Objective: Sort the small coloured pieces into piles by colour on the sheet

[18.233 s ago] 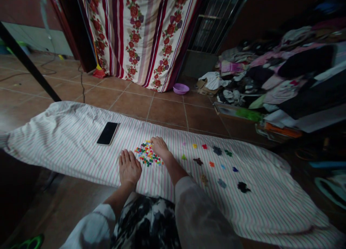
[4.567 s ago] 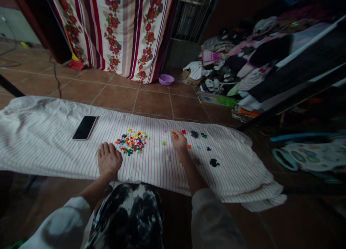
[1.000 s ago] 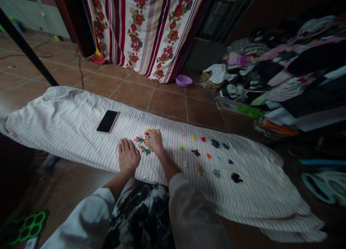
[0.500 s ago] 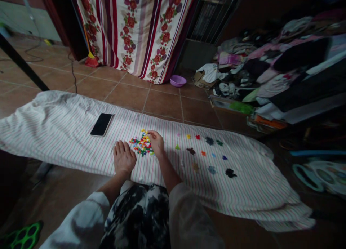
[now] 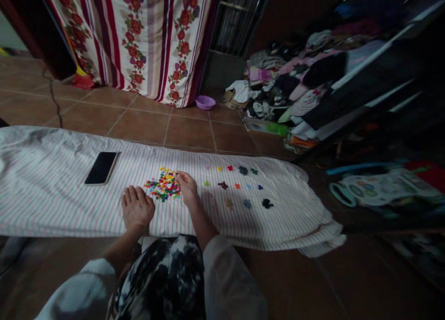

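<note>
A mixed heap of tiny coloured pieces [image 5: 162, 186], perhaps beads, lies on the striped cloth [image 5: 69, 209]. My right hand [image 5: 187, 188] is at the heap's right edge, thumb and fingertips pinched together; whatever is between them is too small to make out. Palm down on the cloth, left of the heap, my left hand [image 5: 138, 207] rests with fingers stretched out. To the right, small single-colour groups sit in rough rows, among them a red group [image 5: 230, 168], a dark grey group [image 5: 243, 171], a brown group [image 5: 223, 185] and a black group [image 5: 267, 203].
A phone [image 5: 101, 168] lies on the cloth at left. Beyond the cloth's far edge, a purple basin [image 5: 205, 102] stands on the tiled floor before a flowered curtain [image 5: 149, 42]. Clothes [image 5: 292, 74] are piled at the back right.
The camera has turned to the right, so everything sits further left in view. My right hand stays pinched at the heap's edge; my left hand still lies flat.
</note>
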A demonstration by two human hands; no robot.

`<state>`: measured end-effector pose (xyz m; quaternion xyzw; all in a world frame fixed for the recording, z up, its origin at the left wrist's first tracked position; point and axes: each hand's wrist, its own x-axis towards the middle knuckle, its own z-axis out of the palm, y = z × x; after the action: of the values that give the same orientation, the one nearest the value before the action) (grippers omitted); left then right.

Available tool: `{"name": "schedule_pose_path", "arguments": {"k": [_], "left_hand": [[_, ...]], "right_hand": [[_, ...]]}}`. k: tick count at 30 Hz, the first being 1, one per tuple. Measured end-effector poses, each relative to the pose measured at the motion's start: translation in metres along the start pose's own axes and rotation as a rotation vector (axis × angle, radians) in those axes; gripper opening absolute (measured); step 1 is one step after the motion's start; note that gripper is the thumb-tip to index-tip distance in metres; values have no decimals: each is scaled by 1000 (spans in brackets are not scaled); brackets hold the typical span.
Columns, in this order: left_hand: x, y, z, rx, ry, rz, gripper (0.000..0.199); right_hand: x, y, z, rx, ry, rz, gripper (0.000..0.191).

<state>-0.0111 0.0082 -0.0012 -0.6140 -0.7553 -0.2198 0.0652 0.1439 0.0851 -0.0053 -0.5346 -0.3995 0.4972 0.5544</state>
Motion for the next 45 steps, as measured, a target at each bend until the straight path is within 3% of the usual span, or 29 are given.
{"name": "schedule_pose_path", "arguments": {"k": [5, 8, 17, 22, 28, 33, 45], "left_hand": [[0, 1, -3, -7, -11, 6, 54], [0, 1, -4, -24, -9, 7, 52], [0, 2, -5, -24, -18, 8, 51], [-1, 1, -4, -3, -24, 6, 52], [-1, 2, -5, -40, -5, 10, 52], [-1, 2, -6, -38, -2, 17, 52], [-1, 0, -2, -20, -13, 21, 54]], "right_hand": [[-8, -7, -17, 57, 67, -30, 30], [-11, -15, -38, 16, 96, -91, 30], [-12, -29, -157, -447, 358, -205, 30], [-21, -27, -196, -730, 379, -191, 30], [-22, -25, -201, -956, 370, -82, 28], [-19, -26, -199, -997, 338, -48, 26], [-17, -26, -200, -1055, 285, -102, 15]]}}
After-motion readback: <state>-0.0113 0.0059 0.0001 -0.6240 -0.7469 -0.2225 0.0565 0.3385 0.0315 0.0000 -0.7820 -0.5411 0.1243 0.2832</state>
